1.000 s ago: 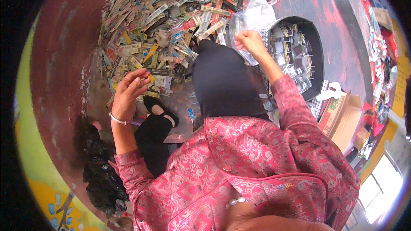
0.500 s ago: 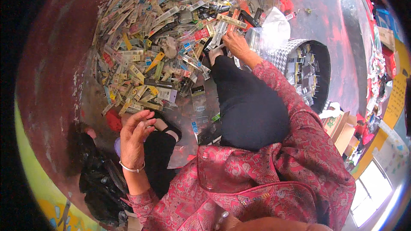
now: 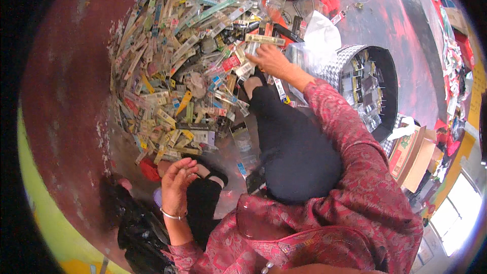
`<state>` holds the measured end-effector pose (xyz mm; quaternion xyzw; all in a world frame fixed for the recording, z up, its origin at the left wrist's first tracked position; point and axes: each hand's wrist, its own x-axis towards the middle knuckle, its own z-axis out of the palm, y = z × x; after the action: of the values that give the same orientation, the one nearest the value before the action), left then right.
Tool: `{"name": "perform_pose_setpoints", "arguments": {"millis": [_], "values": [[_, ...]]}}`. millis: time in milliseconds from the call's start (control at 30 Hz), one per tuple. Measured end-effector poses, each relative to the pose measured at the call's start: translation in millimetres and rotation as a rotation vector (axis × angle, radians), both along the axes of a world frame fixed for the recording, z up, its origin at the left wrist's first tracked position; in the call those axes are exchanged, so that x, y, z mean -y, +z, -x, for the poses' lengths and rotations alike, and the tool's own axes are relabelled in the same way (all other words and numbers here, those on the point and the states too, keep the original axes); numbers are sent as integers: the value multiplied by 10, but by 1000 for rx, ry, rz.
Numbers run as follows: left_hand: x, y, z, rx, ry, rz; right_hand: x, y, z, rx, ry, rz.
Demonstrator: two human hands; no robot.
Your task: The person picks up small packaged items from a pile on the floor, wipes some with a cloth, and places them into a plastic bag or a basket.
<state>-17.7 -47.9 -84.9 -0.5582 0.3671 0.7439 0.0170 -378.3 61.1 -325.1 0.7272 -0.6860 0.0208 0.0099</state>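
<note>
A wide heap of slim clear packets (image 3: 187, 50) with coloured cards spreads over the floor at the upper left. My right hand (image 3: 274, 62) reaches into its right edge, fingers extended leftward and apart; the fingertips meet a pale packet (image 3: 245, 69), with no firm grip visible. Just above that hand lies a long yellowish packet (image 3: 265, 39). My left hand (image 3: 177, 189), a bangle on its wrist, hovers over my left foot with loosely bent, parted fingers and nothing visible in them.
Right of my right arm, a dark-lined patterned container (image 3: 389, 83) holds many small packs. A white bag (image 3: 323, 31) stands behind it, a cardboard box (image 3: 417, 158) nearer me. Black plastic bags (image 3: 139, 233) lie at the lower left. My knee (image 3: 304, 157) rises between my hands.
My right hand has shifted slightly left and down along the heap, its fingers now reaching farther left. The whole view has tilted a little; my left hand keeps its loose pose.
</note>
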Motion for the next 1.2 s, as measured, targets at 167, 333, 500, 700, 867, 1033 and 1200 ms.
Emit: {"name": "perform_pose_setpoints", "arguments": {"millis": [167, 333, 500, 700, 867, 1033, 1200], "values": [[5, -36, 43, -34, 66, -17, 112, -337, 25, 33, -36, 86], [-12, -77, 20, -5, 50, -23, 359, 27, -340, 383, -122, 125], [-21, -67, 5, -15, 58, -32, 437, 712, -512, 805, -355, 197], [-9, -76, -20, -15, 49, -21, 147, 101, 243, 595, -1004, 204], [-25, -71, -16, -11, 31, -15, 192, -191, 217, 450, -913, -61], [-10, -80, -21, 2, 9, -17, 296, -363, 282, 395, -880, -190], [-26, -94, -33, 19, 24, -16, 409, 22, 549, 1168, -909, 163]]}}
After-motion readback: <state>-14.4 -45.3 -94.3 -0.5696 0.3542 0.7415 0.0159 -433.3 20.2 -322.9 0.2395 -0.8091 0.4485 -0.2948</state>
